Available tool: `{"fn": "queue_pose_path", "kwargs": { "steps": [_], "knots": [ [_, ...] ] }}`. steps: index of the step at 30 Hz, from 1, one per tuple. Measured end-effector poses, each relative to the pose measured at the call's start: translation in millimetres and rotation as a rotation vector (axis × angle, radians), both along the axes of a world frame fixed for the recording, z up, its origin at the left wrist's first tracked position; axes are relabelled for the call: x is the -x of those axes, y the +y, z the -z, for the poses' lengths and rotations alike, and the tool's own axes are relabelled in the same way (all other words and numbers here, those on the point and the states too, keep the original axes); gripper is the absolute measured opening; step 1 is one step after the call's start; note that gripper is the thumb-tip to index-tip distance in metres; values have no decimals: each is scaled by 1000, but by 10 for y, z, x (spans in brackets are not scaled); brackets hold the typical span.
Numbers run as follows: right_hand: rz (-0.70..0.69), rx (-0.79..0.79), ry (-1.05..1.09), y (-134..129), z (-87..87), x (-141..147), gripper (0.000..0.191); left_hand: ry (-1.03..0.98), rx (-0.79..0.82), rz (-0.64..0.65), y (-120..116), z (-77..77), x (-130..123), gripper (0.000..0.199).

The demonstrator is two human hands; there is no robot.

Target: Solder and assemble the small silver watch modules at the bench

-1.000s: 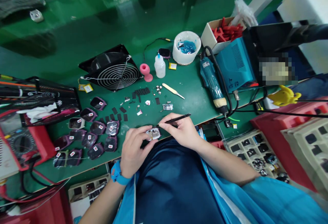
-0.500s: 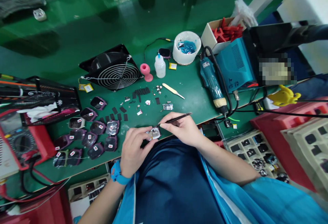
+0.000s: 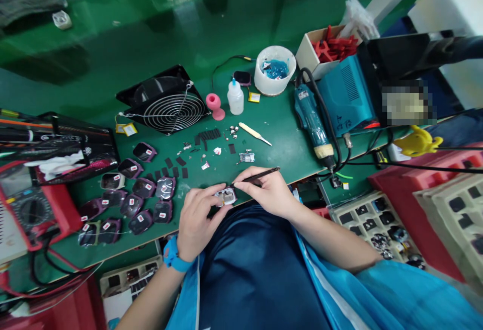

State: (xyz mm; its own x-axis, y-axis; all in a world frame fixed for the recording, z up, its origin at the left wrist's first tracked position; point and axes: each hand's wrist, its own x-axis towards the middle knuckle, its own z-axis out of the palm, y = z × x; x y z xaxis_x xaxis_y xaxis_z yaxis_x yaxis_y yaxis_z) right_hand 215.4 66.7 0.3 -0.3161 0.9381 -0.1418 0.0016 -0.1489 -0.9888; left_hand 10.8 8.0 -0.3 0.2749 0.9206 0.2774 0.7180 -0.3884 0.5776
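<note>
My left hand (image 3: 199, 213) grips a small watch case (image 3: 227, 196) by its edges, its pale inside facing up, at the table's front edge. Pinched in my right hand (image 3: 266, 189) is a pair of dark tweezers (image 3: 260, 174); their tip meets the case's upper right corner, though my fingers partly hide it. Just beyond my right hand lies a small circuit board (image 3: 247, 157). A cream-handled tool (image 3: 255, 133) rests farther back. Black adhesive pads (image 3: 175, 172) and several purple watch cases (image 3: 144, 187) with dark screens lie to the left of my left hand.
A fan (image 3: 169, 103), a pink holder (image 3: 216, 106), a white bottle (image 3: 236, 97) and a white tub (image 3: 274, 71) stand at the back. To the right are an electric screwdriver (image 3: 312, 118) and a blue power unit (image 3: 344, 96). A red multimeter (image 3: 37, 204) sits at far left.
My right hand and the tweezers have shifted very slightly left. Both hands keep their hold, and the things on the table lie as before.
</note>
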Motion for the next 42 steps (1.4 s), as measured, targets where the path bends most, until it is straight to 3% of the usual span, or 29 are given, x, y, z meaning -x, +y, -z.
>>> {"fn": "queue_pose_path", "kwargs": {
  "steps": [12,16,21,29,35,42],
  "knots": [
    [-25,3,71,17,10,-59,13,-14,23,-18,-9,-7,6,15],
    [-109,-70,28,37,-1,-120,17,-12,6,-8,-2,-6,3,16],
    [-79,-128,11,27,3,-92,11,-15,10,-6,5,-2,-3,16],
    [-36,-85,-6,-3,4,-36,11,-14,13,-1,7,-10,0,14],
    [29,0,16,-17,-8,15,12,61,-50,34,12,-1,13,28],
    [-4,21,92,12,27,-39,14,84,-70,39,16,15,19,34]
  ]
}}
